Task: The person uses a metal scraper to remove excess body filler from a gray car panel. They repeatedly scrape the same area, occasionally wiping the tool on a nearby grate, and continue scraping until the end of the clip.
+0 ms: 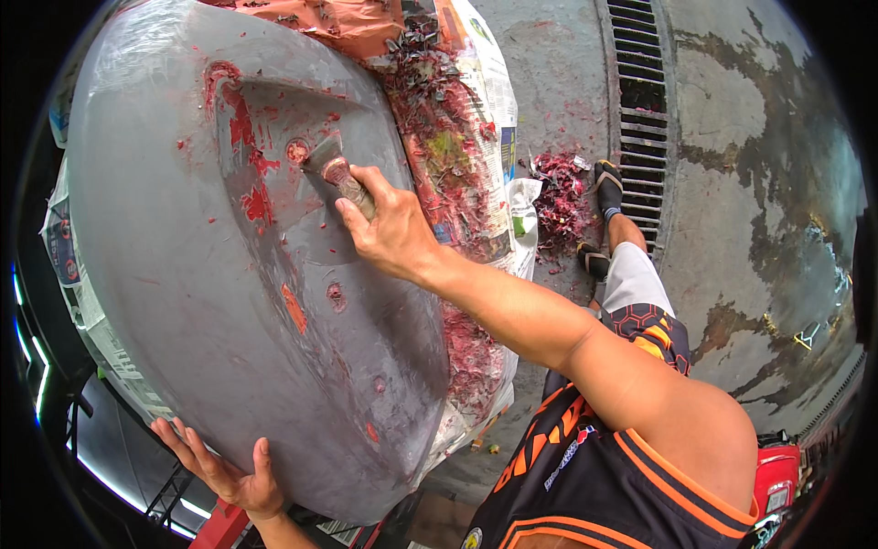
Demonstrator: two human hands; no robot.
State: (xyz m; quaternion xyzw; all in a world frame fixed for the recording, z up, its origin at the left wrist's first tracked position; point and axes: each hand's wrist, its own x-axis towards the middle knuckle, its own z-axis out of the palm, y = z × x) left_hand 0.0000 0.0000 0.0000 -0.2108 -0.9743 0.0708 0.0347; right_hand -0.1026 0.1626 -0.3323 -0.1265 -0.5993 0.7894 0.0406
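Observation:
A large curved panel (165, 256), mostly dull grey with red patches showing through, fills the left half. My right hand (384, 224) grips a scraper (347, 183) by its worn handle; the blade is at the panel beside a small round red spot near the upper middle. My left hand (233, 476) is at the panel's lower left edge, fingers spread, palm turned upward. Newspaper (494, 91) lines the panel's right side, covered in red shavings and flakes.
A pile of red scrapings (558, 206) lies on the concrete floor (741, 274) beside a metal drain grate (640, 91). My sandaled feet stand near the grate. A red object (773, 471) is at the lower right, and a red metal support (219, 526) shows below the panel.

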